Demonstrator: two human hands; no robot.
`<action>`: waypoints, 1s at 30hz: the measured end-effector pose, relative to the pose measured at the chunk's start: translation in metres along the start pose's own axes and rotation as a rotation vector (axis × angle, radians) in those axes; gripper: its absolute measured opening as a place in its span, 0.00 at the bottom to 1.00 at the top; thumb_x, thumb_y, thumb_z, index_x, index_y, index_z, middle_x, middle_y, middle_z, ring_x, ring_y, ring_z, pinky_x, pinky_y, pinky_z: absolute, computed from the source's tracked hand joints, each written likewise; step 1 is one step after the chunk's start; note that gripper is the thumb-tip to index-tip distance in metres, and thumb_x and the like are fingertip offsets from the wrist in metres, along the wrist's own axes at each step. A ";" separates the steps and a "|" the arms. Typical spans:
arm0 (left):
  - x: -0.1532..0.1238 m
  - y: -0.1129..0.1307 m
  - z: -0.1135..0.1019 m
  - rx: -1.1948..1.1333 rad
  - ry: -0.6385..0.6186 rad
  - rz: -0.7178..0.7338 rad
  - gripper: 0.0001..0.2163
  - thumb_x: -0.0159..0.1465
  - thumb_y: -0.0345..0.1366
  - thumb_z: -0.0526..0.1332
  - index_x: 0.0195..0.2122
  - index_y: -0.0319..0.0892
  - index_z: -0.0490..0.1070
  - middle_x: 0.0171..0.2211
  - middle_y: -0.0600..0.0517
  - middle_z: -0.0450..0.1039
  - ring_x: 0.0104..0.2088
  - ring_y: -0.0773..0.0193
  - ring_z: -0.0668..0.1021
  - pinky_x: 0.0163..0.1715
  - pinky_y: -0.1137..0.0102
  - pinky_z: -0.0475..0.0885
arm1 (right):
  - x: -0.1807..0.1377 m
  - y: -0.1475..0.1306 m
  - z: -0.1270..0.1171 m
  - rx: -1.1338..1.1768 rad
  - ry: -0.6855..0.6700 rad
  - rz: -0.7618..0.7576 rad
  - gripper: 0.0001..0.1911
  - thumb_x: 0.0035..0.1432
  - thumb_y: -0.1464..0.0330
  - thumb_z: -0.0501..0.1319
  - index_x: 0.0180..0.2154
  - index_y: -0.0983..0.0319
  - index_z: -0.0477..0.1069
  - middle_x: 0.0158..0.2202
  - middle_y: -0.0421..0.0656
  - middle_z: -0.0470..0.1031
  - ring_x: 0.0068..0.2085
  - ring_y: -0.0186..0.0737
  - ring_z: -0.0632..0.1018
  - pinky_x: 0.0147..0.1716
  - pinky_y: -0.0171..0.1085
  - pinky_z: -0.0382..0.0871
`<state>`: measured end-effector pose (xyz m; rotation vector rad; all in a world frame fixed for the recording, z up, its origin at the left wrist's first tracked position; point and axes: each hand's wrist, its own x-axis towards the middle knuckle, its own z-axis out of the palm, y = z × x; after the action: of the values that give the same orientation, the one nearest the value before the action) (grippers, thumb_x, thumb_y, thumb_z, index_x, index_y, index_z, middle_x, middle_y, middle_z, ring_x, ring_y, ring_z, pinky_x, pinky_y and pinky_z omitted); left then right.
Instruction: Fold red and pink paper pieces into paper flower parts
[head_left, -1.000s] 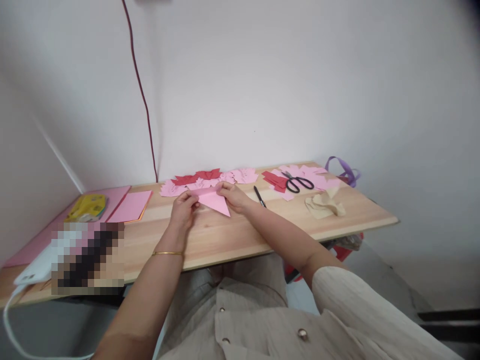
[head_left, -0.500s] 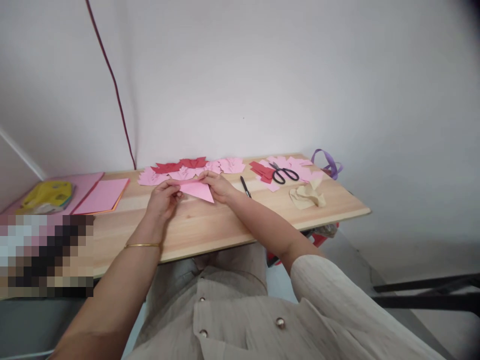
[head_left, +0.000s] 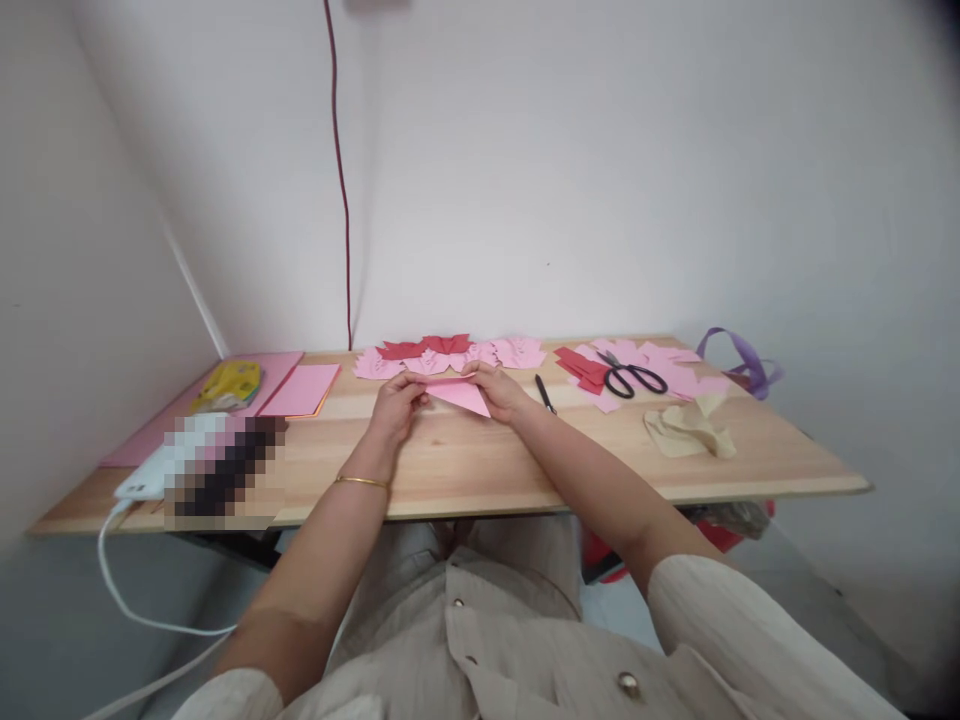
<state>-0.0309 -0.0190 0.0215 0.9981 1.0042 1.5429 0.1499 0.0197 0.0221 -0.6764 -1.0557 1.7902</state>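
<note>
A folded sheet of pink paper (head_left: 463, 394), roughly triangular, is held just above the wooden table, its point toward the lower right. My left hand (head_left: 399, 405) pinches its left end between thumb and fingers. At the right end, my right hand (head_left: 495, 390) grips the upper edge. Behind my hands lie several pink cut-paper pieces (head_left: 519, 352) with notched edges, and red ones (head_left: 448, 345) among them. A black pen (head_left: 545, 393) rests just right of my right hand.
Black-handled scissors (head_left: 634, 378) lie on pink scraps, beside red paper strips (head_left: 583, 370). Crumpled tan paper (head_left: 690, 430) sits near the right end of the wooden table (head_left: 465, 470). At left are pink sheets (head_left: 300, 390), a yellow packet (head_left: 229, 385) and a white device (head_left: 142, 478) with a cable.
The camera view has swung left, so everything appears farther right and more of the table's left end shows. Both hands keep hold of the pink paper, with little change in their grip.
</note>
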 end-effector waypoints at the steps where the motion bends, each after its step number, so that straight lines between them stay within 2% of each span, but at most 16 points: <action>1: 0.000 0.000 0.000 0.003 -0.004 0.008 0.08 0.42 0.30 0.67 0.25 0.39 0.72 0.19 0.57 0.67 0.19 0.72 0.70 0.23 0.74 0.68 | -0.001 -0.001 0.000 -0.005 0.001 0.003 0.10 0.39 0.75 0.62 0.28 0.60 0.65 0.21 0.34 0.67 0.26 0.34 0.69 0.28 0.33 0.59; 7: 0.001 0.000 -0.001 -0.032 -0.014 0.036 0.08 0.43 0.29 0.66 0.26 0.39 0.73 0.20 0.56 0.69 0.20 0.72 0.71 0.24 0.74 0.68 | -0.005 -0.004 0.001 -0.005 -0.032 -0.015 0.10 0.40 0.74 0.62 0.28 0.60 0.64 0.23 0.35 0.69 0.28 0.36 0.71 0.30 0.35 0.62; 12: -0.002 0.006 -0.001 -0.055 -0.058 -0.019 0.08 0.43 0.29 0.65 0.27 0.38 0.74 0.20 0.55 0.69 0.21 0.70 0.72 0.28 0.71 0.70 | -0.008 -0.008 0.002 -0.010 -0.030 0.028 0.11 0.39 0.73 0.63 0.29 0.60 0.64 0.24 0.36 0.71 0.29 0.36 0.72 0.31 0.35 0.64; 20: -0.001 0.006 -0.001 -0.018 -0.034 -0.012 0.08 0.43 0.30 0.65 0.27 0.37 0.74 0.19 0.54 0.69 0.21 0.69 0.73 0.28 0.70 0.71 | -0.004 -0.006 -0.005 -0.023 -0.045 0.019 0.09 0.40 0.72 0.63 0.28 0.60 0.65 0.23 0.35 0.68 0.28 0.35 0.71 0.30 0.34 0.64; 26: 0.003 0.004 -0.008 -0.094 -0.035 -0.047 0.06 0.44 0.29 0.64 0.26 0.37 0.74 0.22 0.53 0.69 0.23 0.69 0.73 0.29 0.70 0.72 | 0.001 -0.003 -0.011 -0.051 -0.112 -0.005 0.06 0.40 0.73 0.61 0.27 0.62 0.69 0.23 0.37 0.67 0.28 0.32 0.68 0.30 0.32 0.62; 30: 0.004 0.002 -0.007 -0.084 -0.058 -0.027 0.05 0.47 0.33 0.65 0.23 0.37 0.73 0.24 0.52 0.69 0.26 0.67 0.72 0.28 0.70 0.71 | 0.000 -0.006 -0.013 -0.155 -0.099 -0.032 0.04 0.44 0.68 0.60 0.24 0.63 0.69 0.24 0.38 0.66 0.28 0.32 0.67 0.30 0.33 0.62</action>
<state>-0.0387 -0.0165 0.0218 0.9610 0.9016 1.5135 0.1625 0.0257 0.0214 -0.6653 -1.2752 1.7420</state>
